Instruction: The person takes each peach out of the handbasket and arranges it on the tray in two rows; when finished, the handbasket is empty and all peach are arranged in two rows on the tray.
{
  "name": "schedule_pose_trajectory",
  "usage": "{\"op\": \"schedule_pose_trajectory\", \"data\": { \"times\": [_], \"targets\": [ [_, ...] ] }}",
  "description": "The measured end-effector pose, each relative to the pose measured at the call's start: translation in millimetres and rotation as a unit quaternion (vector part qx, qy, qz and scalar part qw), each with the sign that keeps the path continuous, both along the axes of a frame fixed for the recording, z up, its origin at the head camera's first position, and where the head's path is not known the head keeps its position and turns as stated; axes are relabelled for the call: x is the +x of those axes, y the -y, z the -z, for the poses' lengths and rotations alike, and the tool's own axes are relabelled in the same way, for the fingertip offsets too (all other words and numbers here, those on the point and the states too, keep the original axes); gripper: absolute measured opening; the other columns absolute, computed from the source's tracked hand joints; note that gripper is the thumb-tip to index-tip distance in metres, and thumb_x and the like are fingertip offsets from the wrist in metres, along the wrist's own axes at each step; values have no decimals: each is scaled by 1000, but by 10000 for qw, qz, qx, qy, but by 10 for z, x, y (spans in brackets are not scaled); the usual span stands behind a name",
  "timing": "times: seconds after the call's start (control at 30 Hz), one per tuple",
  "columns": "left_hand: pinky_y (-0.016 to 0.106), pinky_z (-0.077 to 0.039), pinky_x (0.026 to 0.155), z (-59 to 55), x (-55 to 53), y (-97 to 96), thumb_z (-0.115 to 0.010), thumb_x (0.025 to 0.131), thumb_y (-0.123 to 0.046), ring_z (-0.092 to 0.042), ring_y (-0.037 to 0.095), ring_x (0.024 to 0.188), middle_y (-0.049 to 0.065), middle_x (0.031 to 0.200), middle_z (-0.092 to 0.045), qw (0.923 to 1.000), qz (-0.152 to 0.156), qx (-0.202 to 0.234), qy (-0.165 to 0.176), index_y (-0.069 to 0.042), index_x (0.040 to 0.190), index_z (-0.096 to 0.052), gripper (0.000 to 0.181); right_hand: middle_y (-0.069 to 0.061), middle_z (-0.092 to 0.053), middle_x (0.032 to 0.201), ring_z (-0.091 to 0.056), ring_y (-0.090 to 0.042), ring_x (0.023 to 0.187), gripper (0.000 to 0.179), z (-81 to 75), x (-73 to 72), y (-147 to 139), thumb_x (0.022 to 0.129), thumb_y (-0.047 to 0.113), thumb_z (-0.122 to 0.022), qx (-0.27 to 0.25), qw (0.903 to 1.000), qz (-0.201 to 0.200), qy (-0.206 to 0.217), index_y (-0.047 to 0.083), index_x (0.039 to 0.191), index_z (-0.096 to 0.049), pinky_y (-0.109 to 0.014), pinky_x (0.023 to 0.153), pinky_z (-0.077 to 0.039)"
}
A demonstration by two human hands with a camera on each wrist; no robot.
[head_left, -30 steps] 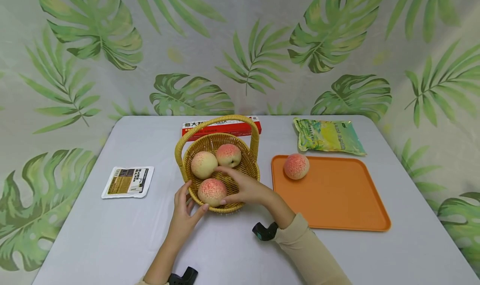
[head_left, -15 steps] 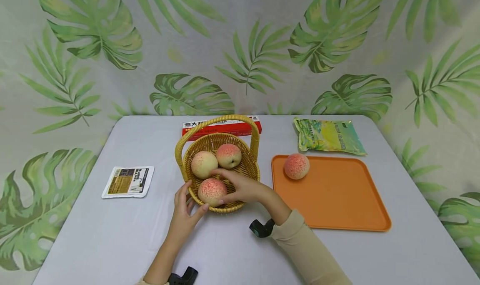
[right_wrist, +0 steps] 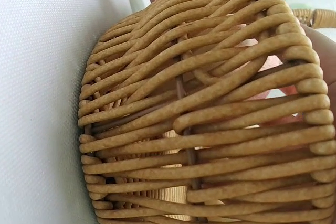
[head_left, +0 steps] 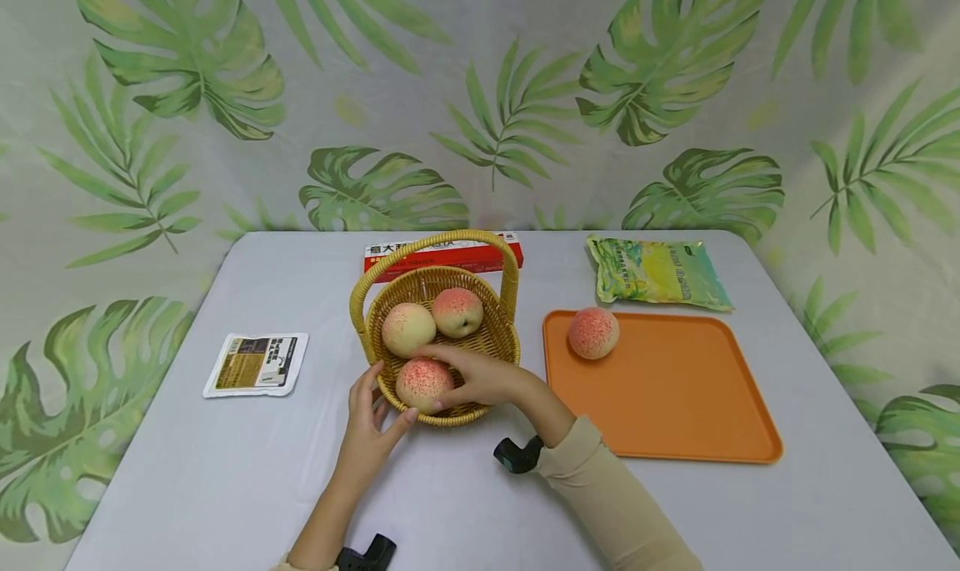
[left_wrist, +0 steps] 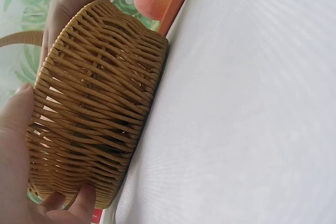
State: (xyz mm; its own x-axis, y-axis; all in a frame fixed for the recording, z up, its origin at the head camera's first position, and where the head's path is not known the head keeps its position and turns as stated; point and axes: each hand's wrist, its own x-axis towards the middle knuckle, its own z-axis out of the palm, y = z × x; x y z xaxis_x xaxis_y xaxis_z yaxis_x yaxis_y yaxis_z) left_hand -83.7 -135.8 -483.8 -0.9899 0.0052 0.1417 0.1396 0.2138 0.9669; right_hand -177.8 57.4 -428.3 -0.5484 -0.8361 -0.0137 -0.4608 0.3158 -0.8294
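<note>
A yellow wicker basket (head_left: 468,418) with a tall arched handle stands mid-table, holding 3 peaches. My left hand (head_left: 363,438) grips its front left side, thumb at the rim and fingers against the woven wall, as the left wrist view shows around the basket (left_wrist: 94,98). Reaching in from the right, my right hand (head_left: 487,378) pinches the front peach (head_left: 422,383) between thumb and fingers. Behind it lie a pale peach (head_left: 407,329) and a redder peach (head_left: 458,312). Wicker (right_wrist: 210,103) fills most of the right wrist view and hides much of that hand.
To the right lies an orange tray (head_left: 675,388) with another peach (head_left: 593,333) at its upper left. A green and yellow bag (head_left: 660,272) lies behind the tray. Behind the basket is a red box (head_left: 480,258). A flat white packet (head_left: 257,365) lies at left.
My right hand has moved slightly left and its fingers have come in closer around the front peach. The left hand and the basket have stayed in place.
</note>
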Motion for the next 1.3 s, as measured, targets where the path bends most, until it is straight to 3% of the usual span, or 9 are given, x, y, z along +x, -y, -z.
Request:
{"op": "schedule_pose_trajectory", "data": {
  "times": [0.2,0.4,0.6,0.97,1.13,1.3],
  "targets": [
    [38,-28,103,16,-5,4,-68,81,-15,-25,33,124,12,141,-12,10000,32,10,-24,-11,142,-16,80,1,-40,132,-41,-13,116,61,20,-12,14,82,19,-67,3,9999,-108,-29,10,134,-38,-30,97,-36],
    [35,-29,102,10,-2,5,-68,81,-15,-26,30,124,10,141,-12,10000,3,-11,-13,-13,142,-17,80,0,-42,130,-43,-13,113,58,28,-15,26,82,19,-67,-5,9999,-91,-87,11,132,-40,-29,95,-38],
    [32,-28,103,-4,6,7,-68,81,-15,-26,29,124,9,141,-12,10000,5,-7,-1,-13,142,-16,80,2,-44,128,-43,-11,112,56,1,11,25,81,18,-68,24,9998,64,-196,13,131,-42,-28,95,-38],
    [34,-27,104,5,2,2,-68,81,-17,-24,29,124,9,141,-11,10000,9,19,76,-15,142,-16,80,1,-46,128,-43,-10,114,60,-36,58,-28,77,13,-71,-551,9949,603,-592,13,131,-45,-29,94,-39],
    [35,-26,104,-84,23,-13,-67,82,-15,-24,31,124,12,141,-11,9999,20,38,144,-12,142,-16,79,0,-46,129,-43,-12,114,63,-156,124,-74,74,12,-73,-1100,9866,887,-811,14,131,-46,-32,94,-41],
    [36,-27,104,-41,15,-7,-67,82,-16,-25,32,124,11,141,-12,9999,-3,-31,95,-14,142,-16,80,-12,-45,129,-44,-20,115,62,-598,315,-205,72,1,-72,-1807,9716,1246,-882,1,128,-45,-35,97,-39]
  ]
}}
